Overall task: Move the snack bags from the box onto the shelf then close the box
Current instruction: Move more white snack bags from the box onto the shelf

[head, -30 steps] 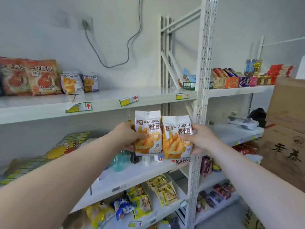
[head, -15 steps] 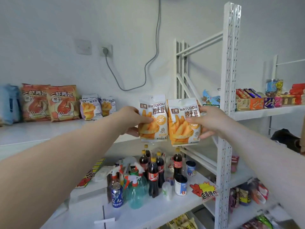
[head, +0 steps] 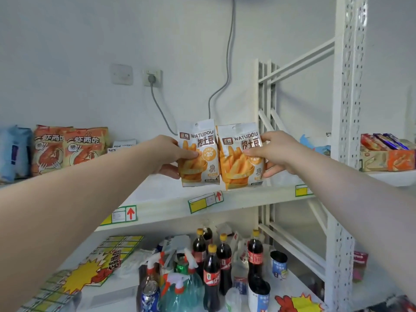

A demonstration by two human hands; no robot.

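My left hand (head: 167, 156) grips a white and orange fries snack bag (head: 199, 152) by its left edge. Beside it, my right hand (head: 273, 153) holds a matching fries snack bag (head: 239, 163) by its right edge. Both bags stand upright and side by side, their bottoms at the front part of the white upper shelf (head: 247, 194). Further left on the same shelf stand two orange shrimp snack bags (head: 67, 147), and small fries bags (head: 122, 145) are partly hidden behind my left arm. The box is out of view.
A white shelf upright (head: 345, 109) stands to the right, with boxed snacks (head: 387, 154) beyond it. On the lower shelf are cola bottles (head: 211, 262), spray bottles (head: 177, 287), cans and yellow price signs (head: 90, 271). A cable (head: 225, 82) hangs on the wall.
Both hands have lifted the two bags from below the upper shelf up to its level and forward over its front edge. The view has tilted up.
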